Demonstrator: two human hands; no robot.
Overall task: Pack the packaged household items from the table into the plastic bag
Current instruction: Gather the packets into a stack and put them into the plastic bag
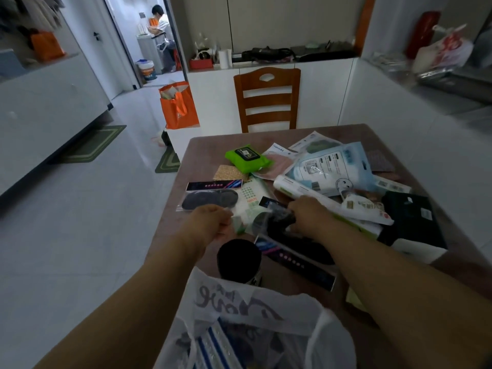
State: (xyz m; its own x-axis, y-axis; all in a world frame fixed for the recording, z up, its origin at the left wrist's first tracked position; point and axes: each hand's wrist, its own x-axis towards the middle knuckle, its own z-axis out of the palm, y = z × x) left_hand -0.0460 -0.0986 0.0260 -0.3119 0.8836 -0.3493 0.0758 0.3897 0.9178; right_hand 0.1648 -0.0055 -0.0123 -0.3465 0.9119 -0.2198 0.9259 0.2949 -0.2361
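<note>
A white plastic bag (253,310) with grey lettering lies open at the near edge of the brown table (202,147), with packets inside. My left hand (210,222) pinches the corner of a white-and-green packet (251,198). My right hand (308,214) grips a clear packet of dark items (277,222). Around them lie a packet with a dark insole-like item (210,199), a green wipes pack (247,157), a blue-and-white packet (330,166), a white roll (298,191) and a black box (410,217). A black-lidded can (239,259) stands by the bag.
A wooden chair (267,99) stands at the table's far side. An orange tote bag (178,105) sits on the floor to the left, near green mats (167,162). A person sits in the far doorway (159,25). A white counter (426,97) runs along the right.
</note>
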